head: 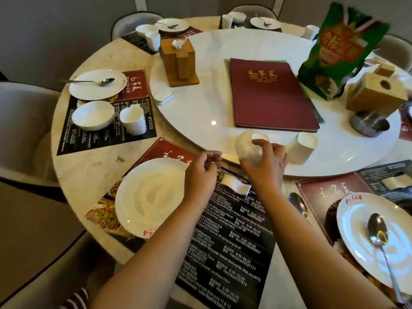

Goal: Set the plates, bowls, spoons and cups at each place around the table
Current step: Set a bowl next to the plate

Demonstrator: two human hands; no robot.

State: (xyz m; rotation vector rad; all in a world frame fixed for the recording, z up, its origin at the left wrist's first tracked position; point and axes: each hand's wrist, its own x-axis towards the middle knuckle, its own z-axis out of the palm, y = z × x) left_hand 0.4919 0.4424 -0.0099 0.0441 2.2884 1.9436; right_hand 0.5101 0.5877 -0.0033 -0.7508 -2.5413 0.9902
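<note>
Nearest, two bare forearms reach forward over a black printed placemat (231, 237) on the round marble worktop (89, 166). At its left edge sits an empty white plate (151, 197); a small white spoon rest (236, 185) lies between the wrists. To the right, a second plate (365, 237) carries a metal spoon (379, 233).

Just beyond, the left hand (201, 172) hovers above the plate's far rim, fingers curled with the tips pinched together; whether it holds anything cannot be told. The right hand (265, 163) grips a white bowl (247, 146), tilted on its side at the near edge of the white turntable (200, 90). A white cup (302, 148) stands just right of that hand.

Farther on, a maroon menu (272, 94), a wooden holder (178, 61) and a green bag (338, 47) rest on the turntable. On the far left, a finished setting shows plate, spoon, bowl and cup.
</note>
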